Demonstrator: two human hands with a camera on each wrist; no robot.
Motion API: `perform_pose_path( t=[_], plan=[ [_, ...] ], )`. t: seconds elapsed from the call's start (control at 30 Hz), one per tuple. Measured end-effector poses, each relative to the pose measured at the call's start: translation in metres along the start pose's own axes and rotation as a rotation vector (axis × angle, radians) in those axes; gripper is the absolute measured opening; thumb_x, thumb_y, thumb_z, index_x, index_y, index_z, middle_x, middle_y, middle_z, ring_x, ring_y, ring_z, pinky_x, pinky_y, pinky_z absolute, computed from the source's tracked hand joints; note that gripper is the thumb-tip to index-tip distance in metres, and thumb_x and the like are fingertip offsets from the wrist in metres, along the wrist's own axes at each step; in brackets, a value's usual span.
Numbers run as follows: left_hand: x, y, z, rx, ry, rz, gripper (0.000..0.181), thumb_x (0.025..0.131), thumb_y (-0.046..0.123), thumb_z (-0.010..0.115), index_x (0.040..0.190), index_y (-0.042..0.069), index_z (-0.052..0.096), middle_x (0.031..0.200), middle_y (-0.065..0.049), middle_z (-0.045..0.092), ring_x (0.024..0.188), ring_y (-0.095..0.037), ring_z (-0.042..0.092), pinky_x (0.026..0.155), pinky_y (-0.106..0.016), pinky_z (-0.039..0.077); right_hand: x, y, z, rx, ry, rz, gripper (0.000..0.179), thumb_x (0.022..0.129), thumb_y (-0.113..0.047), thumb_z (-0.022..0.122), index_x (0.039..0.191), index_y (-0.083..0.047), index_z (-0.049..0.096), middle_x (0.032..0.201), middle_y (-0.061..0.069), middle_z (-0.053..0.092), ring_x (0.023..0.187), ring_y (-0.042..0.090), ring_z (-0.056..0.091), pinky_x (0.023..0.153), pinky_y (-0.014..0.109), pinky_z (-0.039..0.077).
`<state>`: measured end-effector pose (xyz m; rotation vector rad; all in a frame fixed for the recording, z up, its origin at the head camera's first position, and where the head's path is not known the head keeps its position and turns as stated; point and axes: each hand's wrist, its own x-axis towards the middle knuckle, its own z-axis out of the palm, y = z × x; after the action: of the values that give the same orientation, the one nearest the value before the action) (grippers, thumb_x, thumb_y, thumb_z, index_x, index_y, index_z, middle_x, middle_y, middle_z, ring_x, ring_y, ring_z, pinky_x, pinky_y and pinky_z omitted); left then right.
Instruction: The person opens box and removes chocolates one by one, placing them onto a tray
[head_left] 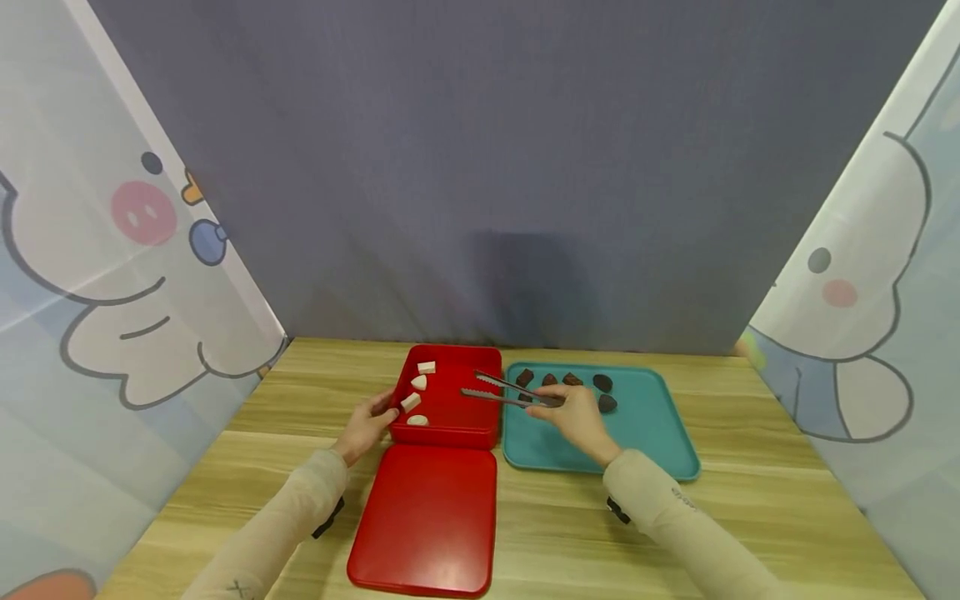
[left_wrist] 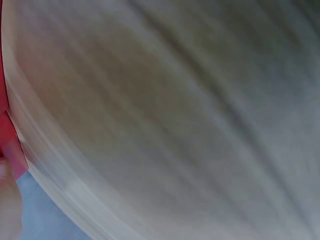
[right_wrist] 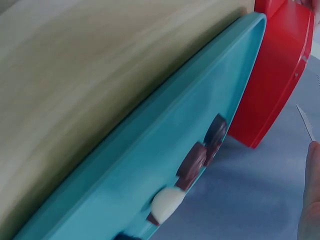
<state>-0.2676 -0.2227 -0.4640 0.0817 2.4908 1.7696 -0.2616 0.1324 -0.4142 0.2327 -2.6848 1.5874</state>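
Observation:
My right hand (head_left: 577, 417) holds metal tongs (head_left: 517, 390) between thumb and fingers. The tongs' arms are spread, with nothing between their tips, which reach over the red box (head_left: 465, 400). At the box's left wall my left hand (head_left: 369, 423) grips the side near its front corner. Inside, along the left, lie several white chocolates (head_left: 410, 402). Several dark chocolates (head_left: 602, 383) sit on the teal tray (head_left: 637, 442) below and around my right hand. A white chocolate (right_wrist: 167, 204) also shows on the tray in the right wrist view.
A flat red lid (head_left: 423, 521) lies on the wooden table (head_left: 555, 533) in front of the box. The tray stands directly right of the box. A grey cloth wall (head_left: 487, 167) rises behind the table, with printed curtains on both sides.

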Motion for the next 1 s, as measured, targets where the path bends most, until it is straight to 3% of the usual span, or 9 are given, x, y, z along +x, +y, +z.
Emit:
perform_pose_path(
  t=[0.23, 0.47, 0.63, 0.73, 0.87, 1.0],
  plan=[
    [0.000, -0.002, 0.003, -0.012, 0.016, 0.006, 0.049, 0.094, 0.006, 0.046, 0.141, -0.002, 0.032, 0.140, -0.024, 0.038, 0.128, -0.034, 0.039, 0.105, -0.046, 0.033, 0.005, -0.004, 0.016, -0.007, -0.014, -0.035, 0.033, 0.072, -0.021, 0.078, 0.103, -0.010, 0.071, 0.083, 0.003, 0.071, 0.069, 0.017, 0.064, 0.056, 0.026, 0.049],
    [0.001, 0.000, 0.002, -0.008, 0.001, 0.012, 0.050, 0.095, 0.006, 0.044, 0.142, -0.003, 0.029, 0.142, -0.025, 0.034, 0.130, -0.036, 0.036, 0.106, -0.047, 0.030, 0.012, -0.008, 0.030, -0.006, -0.059, -0.046, 0.032, 0.072, -0.023, 0.077, 0.101, -0.011, 0.072, 0.098, 0.010, 0.069, 0.071, 0.012, 0.062, 0.056, 0.025, 0.049],
    [0.001, -0.001, 0.001, -0.014, 0.004, 0.021, 0.049, 0.095, 0.005, 0.044, 0.141, -0.004, 0.028, 0.142, -0.026, 0.034, 0.130, -0.037, 0.035, 0.107, -0.047, 0.030, 0.014, -0.010, 0.041, -0.035, -0.120, -0.070, 0.033, 0.074, -0.025, 0.076, 0.104, -0.012, 0.071, 0.083, 0.006, 0.070, 0.050, 0.014, 0.048, 0.046, 0.023, 0.037],
    [0.001, -0.001, 0.002, -0.010, 0.004, 0.024, 0.050, 0.095, 0.005, 0.044, 0.141, -0.005, 0.029, 0.142, -0.026, 0.033, 0.130, -0.037, 0.035, 0.107, -0.048, 0.030, 0.015, -0.012, 0.047, -0.044, -0.154, -0.075, 0.034, 0.074, -0.025, 0.076, 0.105, -0.012, 0.070, 0.091, 0.006, 0.070, 0.049, 0.013, 0.043, 0.046, 0.023, 0.033],
    [0.001, -0.001, 0.001, 0.009, 0.009, 0.009, 0.050, 0.095, 0.006, 0.045, 0.142, -0.004, 0.029, 0.142, -0.026, 0.033, 0.131, -0.037, 0.034, 0.106, -0.048, 0.030, 0.017, -0.014, 0.053, -0.088, -0.171, -0.109, 0.034, 0.074, -0.024, 0.076, 0.105, -0.011, 0.070, 0.109, 0.009, 0.066, 0.065, 0.009, 0.053, 0.053, 0.023, 0.043],
    [0.000, -0.002, 0.002, 0.007, 0.008, 0.010, 0.050, 0.095, 0.006, 0.045, 0.141, -0.004, 0.029, 0.142, -0.026, 0.033, 0.130, -0.037, 0.034, 0.106, -0.048, 0.031, 0.019, -0.016, 0.058, -0.117, -0.171, -0.131, 0.032, 0.074, -0.022, 0.076, 0.104, -0.010, 0.071, 0.109, 0.010, 0.066, 0.063, 0.011, 0.054, 0.054, 0.023, 0.044]
  ],
)
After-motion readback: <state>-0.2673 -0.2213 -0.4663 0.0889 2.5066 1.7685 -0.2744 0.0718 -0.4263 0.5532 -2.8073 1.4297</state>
